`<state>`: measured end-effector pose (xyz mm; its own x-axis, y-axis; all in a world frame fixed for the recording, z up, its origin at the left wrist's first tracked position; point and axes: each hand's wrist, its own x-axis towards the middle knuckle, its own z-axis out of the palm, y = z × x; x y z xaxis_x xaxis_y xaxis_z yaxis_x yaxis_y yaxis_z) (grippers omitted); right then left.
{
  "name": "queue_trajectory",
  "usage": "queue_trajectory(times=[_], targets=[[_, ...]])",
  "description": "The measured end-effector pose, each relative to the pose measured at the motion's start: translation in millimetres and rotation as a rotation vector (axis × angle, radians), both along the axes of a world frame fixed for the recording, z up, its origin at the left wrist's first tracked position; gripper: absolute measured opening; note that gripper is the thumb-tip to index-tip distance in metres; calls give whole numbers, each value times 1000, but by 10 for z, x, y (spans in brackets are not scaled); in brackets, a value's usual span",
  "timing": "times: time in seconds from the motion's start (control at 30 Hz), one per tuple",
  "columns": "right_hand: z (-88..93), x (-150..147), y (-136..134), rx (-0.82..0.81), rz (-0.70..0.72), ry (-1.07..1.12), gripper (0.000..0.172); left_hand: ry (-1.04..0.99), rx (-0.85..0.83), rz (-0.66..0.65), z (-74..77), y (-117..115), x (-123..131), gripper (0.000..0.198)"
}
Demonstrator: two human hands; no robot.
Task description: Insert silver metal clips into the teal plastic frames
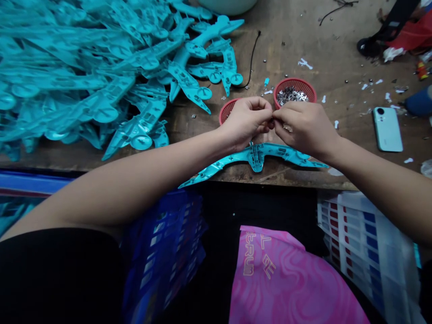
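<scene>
My left hand (248, 119) and my right hand (302, 126) meet above the table, thumbs and fingertips pinched together around something too small to make out. Just below them a curved turquoise plastic part (256, 157) lies along the table's front edge, its hollow ribbed side up. Behind my right hand stands a round red basket (297, 83) with many small metal pieces (292, 95) in it. A second red basket (227, 110) is partly covered by my left hand, so its contents are mostly hidden.
A large heap of similar turquoise parts (84, 67) fills the table's left side. On the right lie a light green phone (388, 129) and scattered white scraps (305, 63). A blue crate (162, 252) and a white crate (364, 243) stand below the table edge.
</scene>
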<state>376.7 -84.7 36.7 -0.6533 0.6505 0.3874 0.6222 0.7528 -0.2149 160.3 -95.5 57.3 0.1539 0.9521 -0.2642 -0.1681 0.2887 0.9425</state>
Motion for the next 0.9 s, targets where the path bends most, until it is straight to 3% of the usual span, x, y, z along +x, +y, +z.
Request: queue_trajectory(times=[0.53, 0.9], targets=[[10, -23, -73, -112, 15, 8, 31, 24, 9, 21, -73, 14, 31, 42], [-20, -68, -91, -221, -75, 111, 29, 49, 18, 15, -173, 21, 36, 42]])
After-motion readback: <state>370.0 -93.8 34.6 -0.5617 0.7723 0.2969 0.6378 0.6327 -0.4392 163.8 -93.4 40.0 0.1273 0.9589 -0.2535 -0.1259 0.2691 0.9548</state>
